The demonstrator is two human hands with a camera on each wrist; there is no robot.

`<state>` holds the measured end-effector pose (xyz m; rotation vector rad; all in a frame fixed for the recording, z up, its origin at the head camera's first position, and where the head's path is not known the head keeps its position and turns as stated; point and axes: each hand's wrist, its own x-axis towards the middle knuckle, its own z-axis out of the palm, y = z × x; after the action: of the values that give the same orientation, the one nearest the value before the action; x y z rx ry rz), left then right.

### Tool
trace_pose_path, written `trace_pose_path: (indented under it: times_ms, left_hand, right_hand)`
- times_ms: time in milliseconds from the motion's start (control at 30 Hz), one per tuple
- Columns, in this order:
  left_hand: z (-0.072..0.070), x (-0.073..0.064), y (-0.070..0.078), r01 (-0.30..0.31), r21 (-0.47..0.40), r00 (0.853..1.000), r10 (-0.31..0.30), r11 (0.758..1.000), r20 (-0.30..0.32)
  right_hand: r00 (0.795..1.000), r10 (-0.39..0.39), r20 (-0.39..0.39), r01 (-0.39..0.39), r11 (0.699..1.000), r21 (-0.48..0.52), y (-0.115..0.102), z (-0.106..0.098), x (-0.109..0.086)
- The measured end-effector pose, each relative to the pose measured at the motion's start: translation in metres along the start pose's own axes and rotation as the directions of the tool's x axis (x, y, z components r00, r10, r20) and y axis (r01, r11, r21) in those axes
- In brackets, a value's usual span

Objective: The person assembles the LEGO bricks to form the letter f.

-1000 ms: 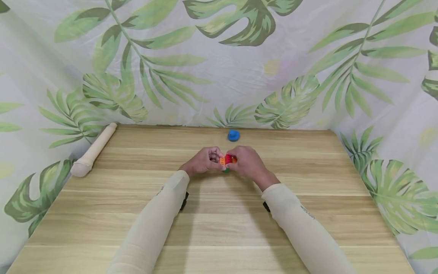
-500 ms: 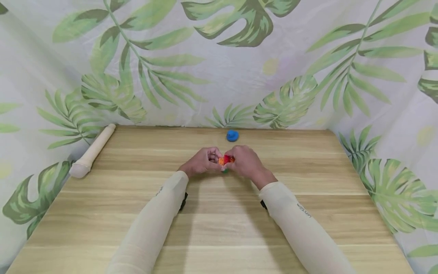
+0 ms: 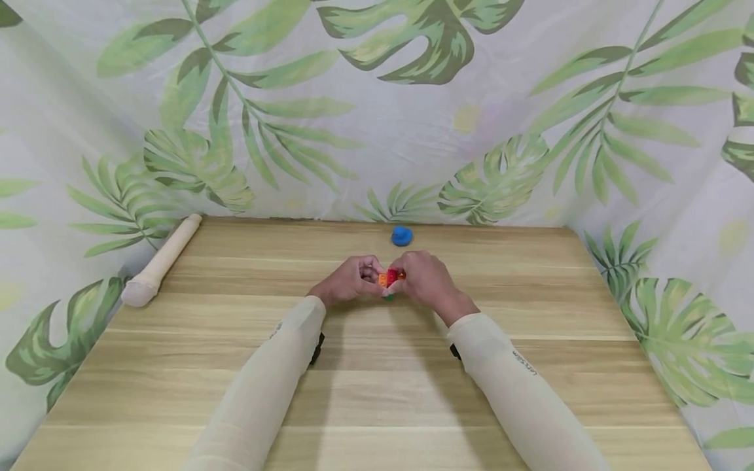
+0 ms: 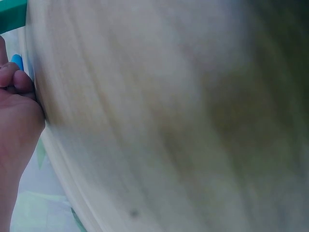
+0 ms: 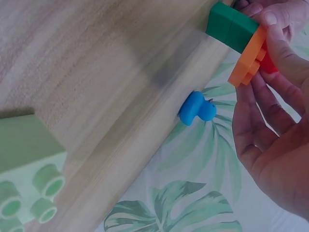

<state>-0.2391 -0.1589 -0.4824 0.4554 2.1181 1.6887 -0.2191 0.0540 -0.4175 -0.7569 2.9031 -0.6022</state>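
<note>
My left hand [image 3: 347, 280] and right hand [image 3: 425, 280] meet over the far middle of the table around a small stack of toy building bricks. In the right wrist view, green bricks [image 5: 231, 26] sit under a longer orange brick [image 5: 245, 62], and a red brick [image 5: 269, 64] is on its studded side, partly covered by fingers. The left hand pinches the orange brick's left end. Thumb and fingers of the right hand pinch the red brick. At the left wrist view's corner, a green brick end [image 4: 12, 15] shows above the left hand [image 4: 19, 116].
A blue toy duck [image 3: 402, 236] stands beyond the hands near the table's back edge. A pale wrapped, club-shaped object [image 3: 161, 261] lies along the left edge. In the right wrist view, a light green studded brick [image 5: 26, 145] appears close to the camera. Leaf-patterned cloth [image 3: 283, 85] hangs behind.
Both hands stay around the brick stack in nearly the same place, with only slight finger and right wrist shifts. The whole head view moves a little.
</note>
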Motion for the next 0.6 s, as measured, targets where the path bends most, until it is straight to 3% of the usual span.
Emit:
trace_pose_path:
  times_ms: [400, 600]
  left_hand:
    - [0.0005, -0.0013, 0.0019, 0.016, 0.009, 1.000, -0.016, 1.000, -0.008]
    - [0.0001, -0.0004, 0.0009, 0.015, 0.008, 1.000, -0.015, 1.000, 0.003]
  right_hand:
    - [0.999, -0.037, -0.036, 0.039, 0.997, 0.061, 0.0044, 0.0019, -0.0034]
    - [0.998, -0.015, -0.057, 0.021, 0.995, 0.096, 0.0074, 0.0065, -0.0037]
